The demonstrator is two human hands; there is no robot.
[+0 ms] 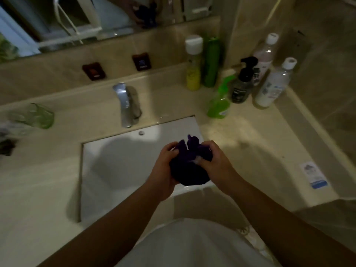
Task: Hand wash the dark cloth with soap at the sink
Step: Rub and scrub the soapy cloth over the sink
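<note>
Head view gives me the dark cloth (189, 166) first: a deep purple, nearly black bundle, wadded into a rough ball, with two crumpled peaks sticking up at its far side. A small pale patch shows on it next to the right fingers; I cannot tell whether that is suds or a glint. The bundle sits in the air above the near right part of the white sink (107, 170), close to its near rim, and does not rest on the basin.

I see the left hand (164, 168) wrapped round the left side of the bundle, fingers curled over the top and pressed into the fabric. The right hand (216, 162) grips the right side in the same way, its fingers bent in tight and sunk into the folds. Both hands clutch the cloth between them, close together, with the bundle filling the gap.

Farther off, the chrome faucet (125, 105) stands behind the basin on the beige counter (250, 143). To the far right I make out a cluster of bottles, among them a green spray bottle (219, 101) and a black pump bottle (242, 81).
</note>
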